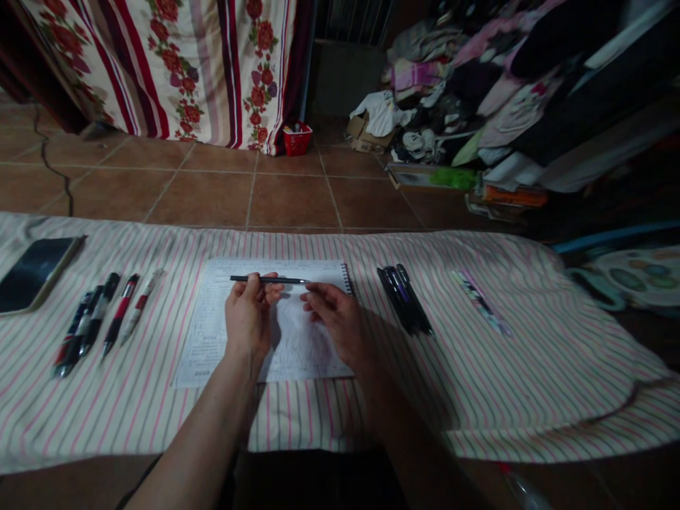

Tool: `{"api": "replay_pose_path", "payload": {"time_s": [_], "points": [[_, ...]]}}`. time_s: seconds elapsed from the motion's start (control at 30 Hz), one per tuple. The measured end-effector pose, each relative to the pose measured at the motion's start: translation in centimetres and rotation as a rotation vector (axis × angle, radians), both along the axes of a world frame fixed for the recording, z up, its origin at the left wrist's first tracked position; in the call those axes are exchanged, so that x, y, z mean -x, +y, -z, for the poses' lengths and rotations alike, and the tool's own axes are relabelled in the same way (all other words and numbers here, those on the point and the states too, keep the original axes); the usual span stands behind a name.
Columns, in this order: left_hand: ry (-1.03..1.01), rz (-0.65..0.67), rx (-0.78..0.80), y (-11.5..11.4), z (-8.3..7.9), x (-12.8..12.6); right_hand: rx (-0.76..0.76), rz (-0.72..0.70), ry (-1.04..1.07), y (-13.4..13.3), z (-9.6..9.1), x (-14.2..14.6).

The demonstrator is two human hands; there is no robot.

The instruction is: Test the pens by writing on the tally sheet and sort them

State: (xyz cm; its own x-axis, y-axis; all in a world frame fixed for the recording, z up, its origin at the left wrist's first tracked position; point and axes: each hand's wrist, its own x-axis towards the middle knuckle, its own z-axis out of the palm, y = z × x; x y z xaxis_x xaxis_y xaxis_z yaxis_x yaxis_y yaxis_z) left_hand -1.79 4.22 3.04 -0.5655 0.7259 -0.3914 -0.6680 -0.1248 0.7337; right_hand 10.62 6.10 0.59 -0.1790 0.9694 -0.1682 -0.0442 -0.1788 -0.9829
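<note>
A slim black pen (268,280) lies level in the air above a spiral notebook (212,319) with writing on its page. My left hand (249,312) is closed around the pen's body, between thumb and fingers. At its silvery tip, my right hand (337,312) pinches with thumb and forefinger; the exact contact there is small and dim. To the right of the notebook lie several dark pens (404,297) side by side. On the left are several thick pens (88,322), a red-and-black pen (121,312) and a whitish pen with a red grip (142,308).
A striped cloth (510,382) covers the low table. A phone (37,273) lies at the far left, a pastel patterned pen (483,301) towards the right. Beyond are the tiled floor (212,184), a red basket (297,139), a flowered curtain (212,71) and piled clothes (419,78).
</note>
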Motion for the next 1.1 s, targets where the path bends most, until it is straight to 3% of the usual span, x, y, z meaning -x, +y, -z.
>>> {"api": "replay_pose_path", "payload": {"time_s": [0.47, 0.9, 1.1], "points": [[-0.063, 0.148, -0.004, -0.2, 0.1, -2.0, 0.201, 0.289, 0.174, 0.7, -0.5, -1.2], [-0.084, 0.282, -0.076, -0.3, 0.5, -1.7, 0.312, 0.343, 0.346, 0.9, -0.8, -1.1], [-0.071, 0.23, -0.08, -0.3, 0.7, -1.9, 0.254, 0.35, 0.321, 1.1, -0.3, -1.3]]}}
